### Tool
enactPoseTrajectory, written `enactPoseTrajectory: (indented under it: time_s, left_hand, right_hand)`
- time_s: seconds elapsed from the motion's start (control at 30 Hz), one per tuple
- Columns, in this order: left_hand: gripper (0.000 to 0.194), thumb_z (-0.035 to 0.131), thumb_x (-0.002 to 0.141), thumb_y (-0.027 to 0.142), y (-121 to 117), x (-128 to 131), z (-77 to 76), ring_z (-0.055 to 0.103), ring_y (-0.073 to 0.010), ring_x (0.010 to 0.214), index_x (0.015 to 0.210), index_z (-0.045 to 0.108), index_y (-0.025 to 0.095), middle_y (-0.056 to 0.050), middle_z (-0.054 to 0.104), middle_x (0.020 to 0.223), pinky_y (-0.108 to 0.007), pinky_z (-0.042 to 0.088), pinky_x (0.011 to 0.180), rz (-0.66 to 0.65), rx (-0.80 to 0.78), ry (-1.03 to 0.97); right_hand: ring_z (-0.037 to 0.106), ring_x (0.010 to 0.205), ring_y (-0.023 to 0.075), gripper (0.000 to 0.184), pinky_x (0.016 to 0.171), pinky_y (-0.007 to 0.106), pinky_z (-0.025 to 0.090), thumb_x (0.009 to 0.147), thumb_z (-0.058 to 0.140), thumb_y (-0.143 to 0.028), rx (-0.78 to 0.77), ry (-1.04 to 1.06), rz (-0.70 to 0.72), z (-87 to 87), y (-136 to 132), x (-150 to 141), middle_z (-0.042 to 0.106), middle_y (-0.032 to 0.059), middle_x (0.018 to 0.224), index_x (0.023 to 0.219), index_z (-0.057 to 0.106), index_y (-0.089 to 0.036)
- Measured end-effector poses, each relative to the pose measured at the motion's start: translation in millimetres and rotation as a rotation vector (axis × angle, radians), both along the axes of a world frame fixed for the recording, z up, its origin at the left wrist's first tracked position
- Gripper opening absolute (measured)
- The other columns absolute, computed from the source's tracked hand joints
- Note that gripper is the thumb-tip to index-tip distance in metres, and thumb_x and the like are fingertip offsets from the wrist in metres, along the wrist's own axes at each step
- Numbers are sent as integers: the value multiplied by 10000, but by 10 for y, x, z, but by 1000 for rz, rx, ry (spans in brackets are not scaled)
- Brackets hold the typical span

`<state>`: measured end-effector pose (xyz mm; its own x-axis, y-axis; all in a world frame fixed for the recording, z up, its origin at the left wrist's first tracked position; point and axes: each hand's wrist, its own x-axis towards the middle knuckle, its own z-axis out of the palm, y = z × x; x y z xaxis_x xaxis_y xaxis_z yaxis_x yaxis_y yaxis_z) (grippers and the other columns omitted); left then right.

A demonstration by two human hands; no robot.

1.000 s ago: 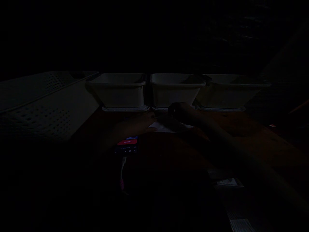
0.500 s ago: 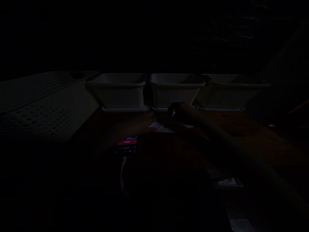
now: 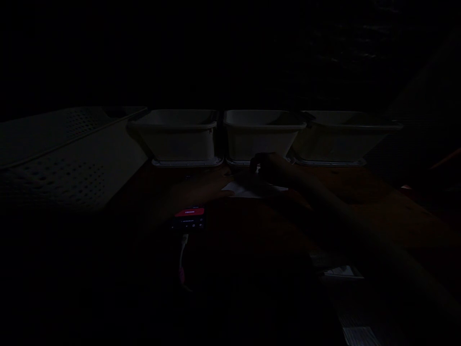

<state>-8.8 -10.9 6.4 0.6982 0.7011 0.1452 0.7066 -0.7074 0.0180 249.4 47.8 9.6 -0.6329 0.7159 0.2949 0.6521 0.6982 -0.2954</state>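
The scene is very dark. My left hand (image 3: pixel 207 188) lies flat on the wooden table (image 3: pixel 378 211), fingers stretched onto the left edge of a small white sheet (image 3: pixel 245 191). My right hand (image 3: pixel 272 168) is curled over the sheet's far side, just in front of the middle white tub (image 3: pixel 262 132). What its fingers hold is hidden in the gloom. A phone (image 3: pixel 189 217) with a lit red screen lies just below my left wrist.
Three white tubs stand in a row at the back, the left tub (image 3: pixel 178 134) and the right tub (image 3: pixel 342 137) flanking the middle one. A large perforated white crate (image 3: pixel 65 154) is at left. A cable (image 3: pixel 183 259) runs from the phone. White papers (image 3: pixel 342 273) lie near right.
My left hand has slid slightly down over the top of the phone screen. Otherwise both hands stay where they were.
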Motion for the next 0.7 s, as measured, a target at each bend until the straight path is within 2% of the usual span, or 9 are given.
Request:
enactPoseTrajectory:
  time_s: [0.13,0.3,0.5,0.7]
  left_hand:
    - [405,531,1067,290,-5,-15,-12,453,-252,1406,1464,501,218,-74,402,1613,-355,379,1121,-45,-4,37]
    - [504,560,1055,327,-32,11,8,439,-304,1436,1535,423,263,-114,322,1648,-414,406,1096,2,75,146]
    - [477,600,1041,318,-93,94,47,402,-311,1458,1497,481,247,-120,396,1614,-437,341,1137,16,244,257]
    - [461,619,1031,314,-92,105,48,398,-295,1462,1475,504,266,-105,395,1620,-433,319,1141,-7,298,294]
  right_hand:
    - [664,804,142,383,748,223,448,735,493,13,-20,3,-11,1,8,6,761,84,956,937,781,-141]
    - [651,775,129,357,749,222,443,756,499,-3,-25,25,-15,-26,19,12,759,75,940,936,774,-142]
    - [637,746,121,370,723,214,437,758,515,-1,-8,-16,-23,-10,-10,5,759,71,970,972,776,-154]
    - [654,750,133,369,715,224,434,794,469,2,-6,-29,14,-9,18,21,769,87,929,942,780,-130]
